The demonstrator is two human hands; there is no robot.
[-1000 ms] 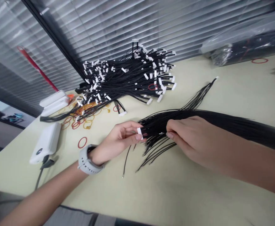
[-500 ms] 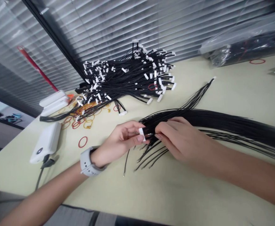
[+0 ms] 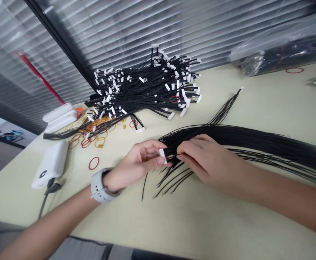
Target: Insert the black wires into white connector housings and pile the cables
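My left hand [image 3: 143, 159], with a grey watch strap [image 3: 102, 186] at the wrist, pinches a small white connector [image 3: 163, 156] between thumb and fingers. Short black wires run from that connector toward my right hand [image 3: 201, 157]. The right fingers are closed just beside the connector on a black wire [image 3: 175, 156], whose end is hidden by the fingertips. Under both hands lies a thick bundle of black wires [image 3: 255, 139] stretching to the right. Several loose wire ends [image 3: 171, 186] with small metal tips fan out below the hands.
A heap of black cables with white connectors [image 3: 144, 86] sits at the back. Left of it are yellow and red rubber bands [image 3: 101, 139], a white power bank [image 3: 51, 164] with a cord and another white device [image 3: 60, 117]. A clear plastic bag [image 3: 282, 50] lies back right.
Both hands keep nearly the same place and hold. The connector has tilted slightly in my left fingers, and the whole view has shifted a little.
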